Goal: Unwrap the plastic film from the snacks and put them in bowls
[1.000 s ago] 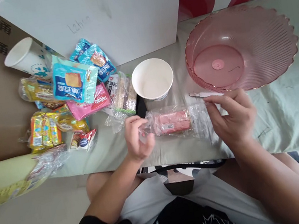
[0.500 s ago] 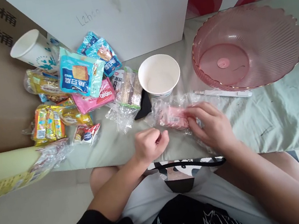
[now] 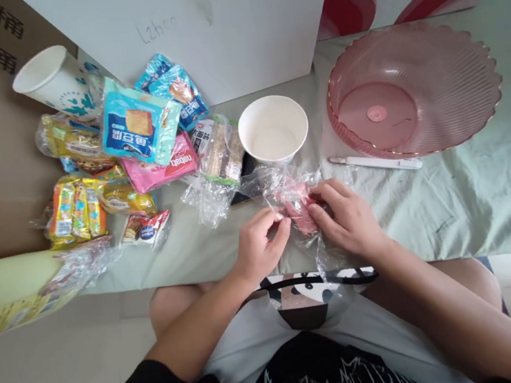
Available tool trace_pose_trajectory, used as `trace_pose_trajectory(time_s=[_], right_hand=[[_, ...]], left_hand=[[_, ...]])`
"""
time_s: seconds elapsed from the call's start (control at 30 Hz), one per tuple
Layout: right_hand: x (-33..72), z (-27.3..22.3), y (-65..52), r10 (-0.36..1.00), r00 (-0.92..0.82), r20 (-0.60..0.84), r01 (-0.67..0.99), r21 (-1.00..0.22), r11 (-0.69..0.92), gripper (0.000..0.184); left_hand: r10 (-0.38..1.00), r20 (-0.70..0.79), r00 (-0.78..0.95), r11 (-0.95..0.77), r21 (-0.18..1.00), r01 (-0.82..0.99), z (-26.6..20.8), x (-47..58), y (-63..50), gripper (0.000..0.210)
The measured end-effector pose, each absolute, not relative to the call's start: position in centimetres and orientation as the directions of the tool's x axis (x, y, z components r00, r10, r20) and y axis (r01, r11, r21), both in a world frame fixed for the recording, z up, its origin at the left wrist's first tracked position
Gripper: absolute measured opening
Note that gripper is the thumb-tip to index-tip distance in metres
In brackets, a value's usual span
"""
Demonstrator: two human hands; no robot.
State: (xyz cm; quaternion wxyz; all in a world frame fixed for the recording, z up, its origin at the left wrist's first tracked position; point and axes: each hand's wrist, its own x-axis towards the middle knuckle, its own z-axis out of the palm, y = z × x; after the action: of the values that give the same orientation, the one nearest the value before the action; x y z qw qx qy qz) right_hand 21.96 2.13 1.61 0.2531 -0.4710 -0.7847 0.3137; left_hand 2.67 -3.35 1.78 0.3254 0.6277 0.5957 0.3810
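Observation:
A pink plastic wrapper (image 3: 298,208) lies crumpled on the cloth in front of me, with clear plastic film (image 3: 277,178) around and under it. My left hand (image 3: 263,237) pinches at its left edge, thumb against forefinger. On the other side my right hand (image 3: 344,214) grips the wrapper's right edge between thumb and fingers. Whether anything is inside the wrapper I cannot tell. Just behind it stands a white paper bowl (image 3: 273,128), which looks bare inside. A slim white utility knife (image 3: 375,162) rests to the right of the film.
A pink scalloped bowl (image 3: 453,86) sits at the right. On the left are blue snack packets (image 3: 139,123), a pink nabati packet (image 3: 161,170), yellow packets (image 3: 75,210), a small red packet (image 3: 145,228) and a tilted paper cup (image 3: 51,82). Boxes (image 3: 210,35) stand behind.
My left hand has moved right and its fingers have closed at the wrapper's edge. The pink wrapper has turned more upright and looks more crumpled, and film now hangs over the table edge.

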Motion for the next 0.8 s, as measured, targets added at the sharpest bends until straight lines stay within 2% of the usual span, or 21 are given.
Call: trace_pose_trajectory(time_s=[0.1, 0.2, 0.3, 0.4, 0.47, 0.57, 0.63, 0.7, 0.73, 0.8], right_hand=[[22.3, 1.9, 2.3, 0.889, -0.444, 0.110, 0.509, -0.786, 0.351, 0.027], [22.7, 2.1, 2.1, 0.889, -0.455, 0.044, 0.456, -0.846, 0.275, 0.028], [22.4, 1.9, 1.5, 0.885, -0.462, -0.058, 0.360, -0.924, 0.128, 0.044], [21.7, 1.3, 1.1, 0.852, -0.516, -0.088, 0.123, -0.992, -0.029, 0.074], [21.4, 0.9, 1.2, 0.837, -0.539, -0.095, -0.008, -0.993, -0.118, 0.082], [21.7, 1.0, 1.6, 0.853, -0.514, -0.089, -0.104, -0.981, -0.165, 0.063], [22.5, 1.5, 1.8, 0.894, -0.448, 0.005, -0.134, -0.989, -0.062, 0.052], [23.6, 2.4, 2.0, 0.934, -0.317, 0.162, -0.062, -0.987, 0.151, 0.051], [24.2, 2.9, 2.1, 0.941, -0.235, 0.244, 0.024, -0.966, 0.257, 0.053], [25.5, 3.6, 2.6, 0.927, -0.163, 0.337, 0.252, -0.894, 0.369, 0.060]], left_hand=[[0.999, 0.037, -0.001, -0.035, 0.958, 0.284, 1.7, 2.3, -3.2, 0.032], [0.998, -0.060, 0.021, 0.060, 0.998, -0.004, 1.3, 2.0, -2.9, 0.035], [0.978, -0.196, 0.073, 0.209, 0.912, -0.352, 1.4, 2.2, -2.3, 0.041], [0.936, -0.306, 0.173, 0.348, 0.747, -0.566, 2.2, 2.5, -1.6, 0.047], [0.916, -0.350, 0.196, 0.392, 0.676, -0.624, 2.5, 2.4, -1.1, 0.048], [0.909, -0.410, 0.072, 0.360, 0.688, -0.630, 2.4, 1.8, -0.5, 0.048], [0.904, -0.426, -0.040, 0.327, 0.747, -0.579, 2.1, 1.4, -0.1, 0.051], [0.906, -0.419, -0.059, 0.339, 0.803, -0.490, 1.7, 1.4, 0.1, 0.052], [0.912, -0.410, -0.030, 0.357, 0.825, -0.438, 1.5, 1.4, 0.1, 0.053], [0.920, -0.389, 0.052, 0.382, 0.858, -0.345, 1.3, 1.7, 0.2, 0.052]])
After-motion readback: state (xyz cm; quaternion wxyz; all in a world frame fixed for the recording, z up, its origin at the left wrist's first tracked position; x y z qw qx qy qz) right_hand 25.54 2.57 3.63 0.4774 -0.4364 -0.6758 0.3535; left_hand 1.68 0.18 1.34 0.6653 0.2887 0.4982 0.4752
